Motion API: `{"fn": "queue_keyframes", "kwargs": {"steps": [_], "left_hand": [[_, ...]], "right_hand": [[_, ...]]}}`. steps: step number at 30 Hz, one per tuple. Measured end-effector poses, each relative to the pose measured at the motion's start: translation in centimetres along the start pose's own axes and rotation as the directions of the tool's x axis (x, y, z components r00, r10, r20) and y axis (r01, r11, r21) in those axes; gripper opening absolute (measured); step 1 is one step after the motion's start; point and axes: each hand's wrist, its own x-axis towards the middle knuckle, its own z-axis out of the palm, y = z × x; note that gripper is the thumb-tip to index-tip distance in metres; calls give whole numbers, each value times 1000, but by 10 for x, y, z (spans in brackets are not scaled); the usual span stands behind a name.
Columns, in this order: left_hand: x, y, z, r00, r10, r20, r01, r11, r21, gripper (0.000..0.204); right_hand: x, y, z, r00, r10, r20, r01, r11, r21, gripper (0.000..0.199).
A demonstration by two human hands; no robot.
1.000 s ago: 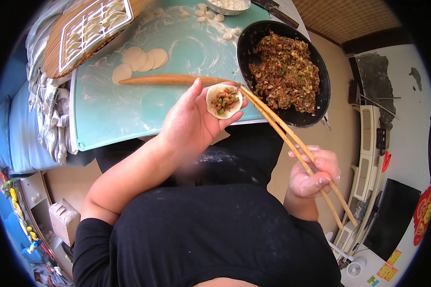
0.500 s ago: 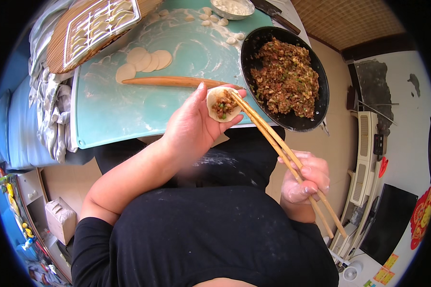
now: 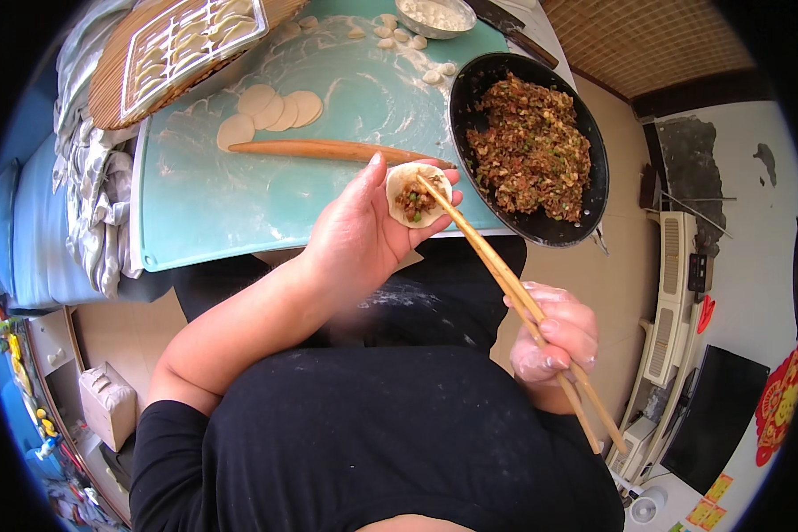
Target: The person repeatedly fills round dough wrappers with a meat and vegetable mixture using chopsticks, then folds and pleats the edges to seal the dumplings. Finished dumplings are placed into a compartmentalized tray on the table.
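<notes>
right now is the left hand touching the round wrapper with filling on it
Touching: the head view shows the wrapper lying on the left hand, with fingers showing past its right and lower edges.

cream wrapper (image 3: 405, 173), tan chopsticks (image 3: 492, 255), black pan (image 3: 466, 117), white-streaked turquoise mat (image 3: 239, 213)

On my feed's right I see a white wall (image 3: 754, 257) with a grey patch (image 3: 692, 160), a dark screen (image 3: 716, 417) and a red ornament (image 3: 778, 415). Pale floor (image 3: 625, 253) shows beside it; blue upholstery (image 3: 34, 235) lines my left. The light reaches me bright.
</notes>
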Motion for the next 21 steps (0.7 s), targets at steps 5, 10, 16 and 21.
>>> {"fn": "queue_keyframes", "kwargs": {"steps": [5, 10, 16, 21], "left_hand": [[-1, 1, 0, 1000, 9, -20, -9, 1000, -17, 54], [-2, 2, -2, 1000, 15, -24, -16, 999, -37, 54], [-1, 3, 0, 999, 16, -36, -19, 997, -73, 56], [0, 4, -2, 999, 15, -41, -20, 991, -129, 59]], "right_hand": [[4, -1, 3, 1000, 7, -4, -7, 998, -62, 34], [4, -3, 5, 1000, -1, 14, 2, 999, -50, 34], [4, -8, 3, 995, 2, 104, 1, 1000, -29, 29], [5, -5, 3, 978, -76, 193, 78, 997, 0, 28]]}}
